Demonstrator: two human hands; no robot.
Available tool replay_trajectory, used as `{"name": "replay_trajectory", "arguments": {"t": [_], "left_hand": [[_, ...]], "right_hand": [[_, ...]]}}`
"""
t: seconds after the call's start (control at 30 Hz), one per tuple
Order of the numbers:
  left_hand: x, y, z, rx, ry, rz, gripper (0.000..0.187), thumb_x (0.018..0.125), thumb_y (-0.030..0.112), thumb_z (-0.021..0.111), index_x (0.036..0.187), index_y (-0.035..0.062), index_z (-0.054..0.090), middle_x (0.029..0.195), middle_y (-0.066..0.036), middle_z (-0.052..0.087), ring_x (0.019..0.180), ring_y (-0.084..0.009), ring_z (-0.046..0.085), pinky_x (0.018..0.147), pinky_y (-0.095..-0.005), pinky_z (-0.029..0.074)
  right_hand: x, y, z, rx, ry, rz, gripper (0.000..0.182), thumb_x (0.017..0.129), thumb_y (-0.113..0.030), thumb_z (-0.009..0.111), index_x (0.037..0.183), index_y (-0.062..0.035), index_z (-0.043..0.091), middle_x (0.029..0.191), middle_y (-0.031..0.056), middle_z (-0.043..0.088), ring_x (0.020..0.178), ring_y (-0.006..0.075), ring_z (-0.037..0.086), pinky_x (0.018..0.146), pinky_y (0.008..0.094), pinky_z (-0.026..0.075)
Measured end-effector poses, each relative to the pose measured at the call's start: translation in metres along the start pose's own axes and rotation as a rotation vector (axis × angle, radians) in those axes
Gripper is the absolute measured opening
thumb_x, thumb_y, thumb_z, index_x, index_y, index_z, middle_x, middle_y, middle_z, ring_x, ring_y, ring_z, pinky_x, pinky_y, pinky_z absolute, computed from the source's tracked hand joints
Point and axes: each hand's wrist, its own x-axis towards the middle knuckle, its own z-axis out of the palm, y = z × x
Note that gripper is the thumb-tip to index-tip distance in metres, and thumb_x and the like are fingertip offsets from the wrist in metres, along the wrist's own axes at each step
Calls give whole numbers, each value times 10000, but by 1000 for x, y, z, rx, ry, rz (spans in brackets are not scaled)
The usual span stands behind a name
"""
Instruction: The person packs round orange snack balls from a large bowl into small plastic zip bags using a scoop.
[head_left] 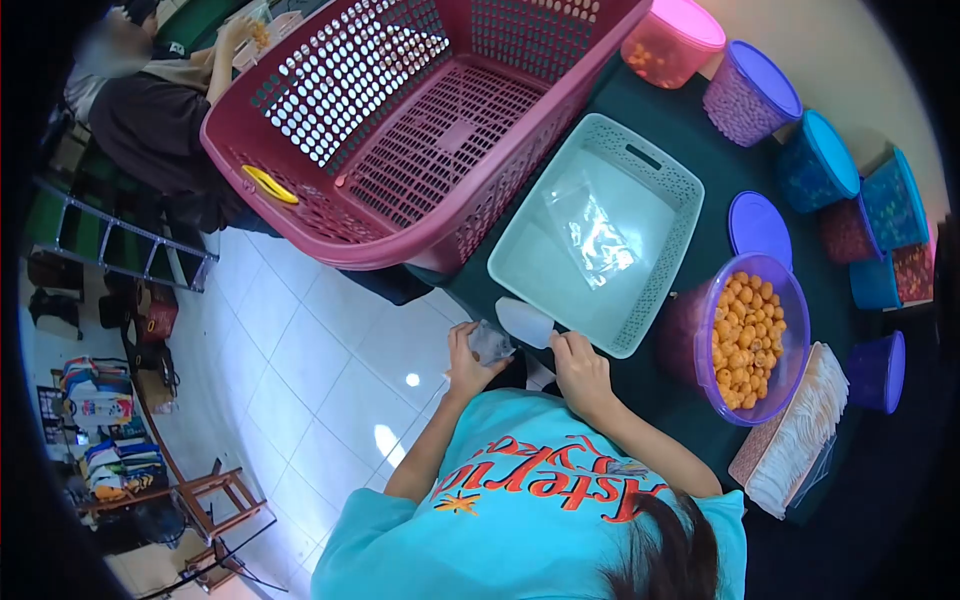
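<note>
My left hand [468, 360] is closed around a small clear plastic bag [490, 343], near the table's front edge. In my right hand [582, 372] is the end of a white scoop [524, 322], its flat part pointing left toward the bag. Just beyond the scoop sits a pale green tray [545, 268] with flat clear plastic bags [592, 232] in it. To the right, a purple tub [690, 335] stands uncovered, full of round orange snacks [746, 342].
A large maroon basket [440, 235] stands at the upper left. Lidded tubs [750, 95] line the table's far right, near a loose purple lid [760, 230]. A pink container [800, 430] holds stacked white packets. Another person [165, 140] is at the upper left.
</note>
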Motion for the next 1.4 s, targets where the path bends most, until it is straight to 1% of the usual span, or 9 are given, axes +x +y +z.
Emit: {"name": "replay_trajectory", "arguments": {"t": [0.2, 0.4, 0.87, 1.07, 1.13, 1.17, 1.23, 1.33, 1.4], "left_hand": [[2, -5, 2, -86, 31, 13, 727, 461, 159, 796, 1061, 14, 412, 1034, -151, 406, 988, -300, 422, 790, -350, 411], [5, -9, 4, -117, 61, 53, 705, 458, 166, 799, 1034, 9, 424, 1001, -148, 430, 945, -301, 450, 811, -359, 400], [-3, -1, -1, -127, 89, -1, 719, 440, 169, 801, 1028, -17, 431, 990, -145, 438, 934, -263, 471, 821, -334, 401], [-4, 32, -47, -221, 143, 72, 790, 411, 166, 836, 1072, 8, 432, 1018, -119, 453, 963, -263, 472, 848, -344, 383], [8, 69, -69, -706, 127, 34, 873, 459, 310, 825, 1156, 3, 397, 1111, -128, 440, 1035, -273, 457, 930, -383, 335], [16, 82, -76, -703, 118, 41, 873, 459, 310, 825, 1156, 3, 397, 1111, -128, 440, 1035, -273, 457, 930, -383, 335], [39, 103, -80, -1397, -234, 11, 1010, 516, 503, 748, 1254, -13, 291, 1203, -144, 398, 1118, -288, 408, 987, -442, 270], [68, 131, -50, -1838, -513, 147, 1098, 557, 657, 619, 1294, -36, 192, 1249, -172, 359, 1152, -301, 376, 995, -474, 251], [72, 160, -30, -1916, -644, 68, 1095, 575, 683, 574, 1300, -35, 175, 1255, -182, 348, 1149, -314, 375, 989, -484, 254]], "right_hand": [[15, 5, 18, -53, -60, 103, 221, 663, -38, 525, 881, -18, 490, 757, 88, 462, 689, 217, 554, 465, 310, 469], [8, 14, 30, 95, -68, 195, 114, 761, -78, 530, 867, -52, 498, 746, 116, 498, 641, 298, 557, 501, 400, 447], [12, 2, 8, 354, -99, 96, 127, 739, -66, 559, 840, -41, 488, 744, 111, 480, 624, 292, 550, 496, 373, 441], [15, -12, -76, 591, -59, 85, 184, 688, -1, 619, 850, 4, 530, 756, 122, 528, 613, 267, 547, 539, 300, 444], [12, -8, -116, 639, 85, 70, 177, 697, -2, 613, 861, 3, 549, 763, 109, 550, 599, 208, 560, 517, 287, 456], [7, -4, -136, 586, 125, 123, 173, 699, 10, 605, 864, 4, 554, 779, 113, 560, 630, 204, 566, 557, 289, 462], [-8, 9, -172, 476, 239, 258, 174, 702, 30, 589, 872, 3, 561, 801, 116, 571, 699, 207, 569, 652, 302, 458], [-36, 40, -202, 227, 480, 468, 169, 713, 38, 557, 876, -8, 559, 792, 111, 566, 772, 230, 551, 799, 341, 397], [-49, 65, -219, 80, 540, 476, 163, 721, 21, 551, 880, -12, 555, 785, 111, 561, 772, 238, 546, 814, 357, 375]]}}
